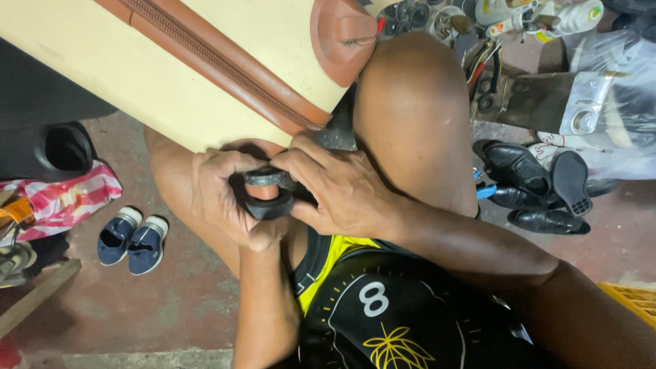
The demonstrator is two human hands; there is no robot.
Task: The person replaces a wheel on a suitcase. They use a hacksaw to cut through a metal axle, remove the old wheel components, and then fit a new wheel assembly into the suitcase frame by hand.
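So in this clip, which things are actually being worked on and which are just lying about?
In hand:
- left hand and right hand, both gripping a black wheel
- cream suitcase with brown trim, resting across the knees, the wheel at its corner

Lying about:
- small blue shoes
- black dress shoes
- striped cloth
- yellow crate
- clutter of tools and bottles

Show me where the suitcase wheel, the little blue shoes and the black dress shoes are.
Suitcase wheel (270,205): head view, black tread.
Blue shoes (132,240): head view, inner edges of the pair.
Black dress shoes (517,166): head view, upper shoe's toe.
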